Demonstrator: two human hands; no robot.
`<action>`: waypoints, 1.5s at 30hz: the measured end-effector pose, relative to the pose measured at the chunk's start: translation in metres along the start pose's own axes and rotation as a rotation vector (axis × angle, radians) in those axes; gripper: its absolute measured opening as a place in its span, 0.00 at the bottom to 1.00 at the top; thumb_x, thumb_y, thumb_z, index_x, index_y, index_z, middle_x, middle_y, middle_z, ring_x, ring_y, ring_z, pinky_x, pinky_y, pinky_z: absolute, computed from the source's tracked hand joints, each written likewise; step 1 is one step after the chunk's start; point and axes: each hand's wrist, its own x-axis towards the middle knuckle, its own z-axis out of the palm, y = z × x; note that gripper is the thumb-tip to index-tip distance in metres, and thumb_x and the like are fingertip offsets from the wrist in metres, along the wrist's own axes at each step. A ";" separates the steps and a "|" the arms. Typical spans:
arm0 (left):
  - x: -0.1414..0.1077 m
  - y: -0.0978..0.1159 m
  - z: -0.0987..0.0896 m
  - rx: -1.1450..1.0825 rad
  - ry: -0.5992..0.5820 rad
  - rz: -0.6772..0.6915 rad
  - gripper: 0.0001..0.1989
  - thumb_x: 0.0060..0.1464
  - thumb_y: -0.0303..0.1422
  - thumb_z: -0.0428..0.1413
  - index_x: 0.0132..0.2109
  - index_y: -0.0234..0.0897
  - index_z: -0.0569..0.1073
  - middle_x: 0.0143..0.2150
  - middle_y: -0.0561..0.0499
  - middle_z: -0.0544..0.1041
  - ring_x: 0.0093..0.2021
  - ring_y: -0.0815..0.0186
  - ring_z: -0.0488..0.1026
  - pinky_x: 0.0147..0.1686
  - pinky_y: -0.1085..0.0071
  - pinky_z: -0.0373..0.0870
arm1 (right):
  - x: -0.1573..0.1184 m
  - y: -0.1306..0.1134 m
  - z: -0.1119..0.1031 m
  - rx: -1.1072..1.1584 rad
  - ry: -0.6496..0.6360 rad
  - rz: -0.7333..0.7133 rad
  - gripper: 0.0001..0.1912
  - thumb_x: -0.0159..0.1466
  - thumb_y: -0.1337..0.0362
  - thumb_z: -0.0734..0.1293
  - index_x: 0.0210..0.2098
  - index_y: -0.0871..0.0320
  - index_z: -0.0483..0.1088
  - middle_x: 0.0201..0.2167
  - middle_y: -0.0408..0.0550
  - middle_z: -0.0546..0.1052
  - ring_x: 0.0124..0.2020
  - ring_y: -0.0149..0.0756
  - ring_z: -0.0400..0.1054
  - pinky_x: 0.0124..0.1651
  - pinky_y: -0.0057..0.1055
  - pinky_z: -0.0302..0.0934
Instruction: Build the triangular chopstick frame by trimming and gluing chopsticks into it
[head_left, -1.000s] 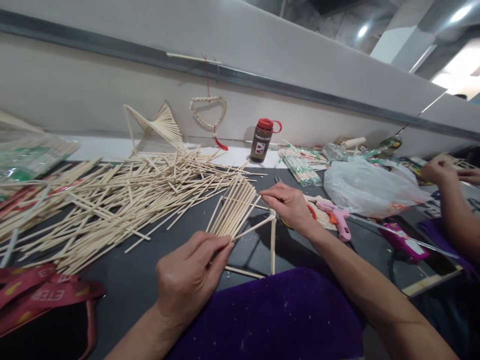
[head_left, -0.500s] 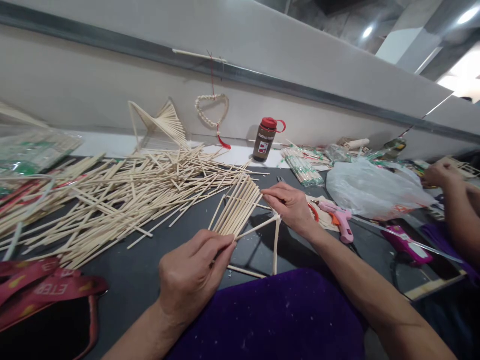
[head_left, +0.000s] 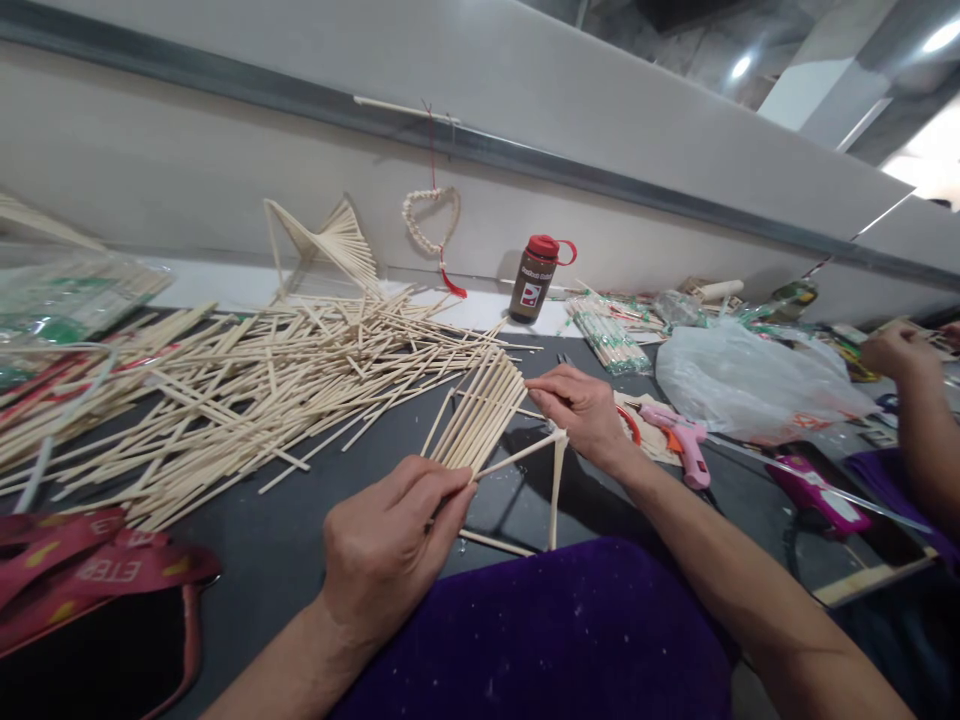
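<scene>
Dark tabletop, slatted stick frame at the view's centre.
Left hand pinches its sticks from seven o'clock, right hand from three, contact partly hidden; a pink-edged object at eight is cut off.

A person's left hand and right hand pinch a fanned stick frame beside heaped sticks on a table.

Bare L grip, bare R grip, bare forearms, dk purple cloth w/ pale specks
</scene>
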 end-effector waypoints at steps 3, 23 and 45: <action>0.001 0.000 0.001 -0.001 -0.001 0.002 0.05 0.54 0.27 0.59 0.39 0.39 0.74 0.33 0.56 0.77 0.33 0.74 0.76 0.32 0.78 0.69 | 0.003 0.003 -0.001 0.049 -0.018 0.022 0.09 0.61 0.69 0.65 0.36 0.56 0.78 0.29 0.45 0.77 0.31 0.31 0.69 0.34 0.29 0.62; 0.000 0.000 0.002 -0.006 -0.012 -0.006 0.05 0.53 0.27 0.59 0.39 0.40 0.74 0.34 0.56 0.77 0.32 0.73 0.76 0.31 0.78 0.70 | 0.010 0.015 0.000 0.545 -0.125 0.474 0.09 0.55 0.60 0.70 0.30 0.60 0.78 0.24 0.43 0.73 0.20 0.24 0.60 0.24 0.25 0.55; 0.000 0.001 0.002 0.020 0.008 0.004 0.04 0.54 0.28 0.58 0.39 0.39 0.74 0.32 0.55 0.77 0.32 0.72 0.76 0.30 0.78 0.69 | -0.003 0.021 -0.005 0.149 -0.041 0.071 0.11 0.63 0.64 0.64 0.42 0.53 0.77 0.35 0.47 0.77 0.37 0.34 0.70 0.40 0.32 0.63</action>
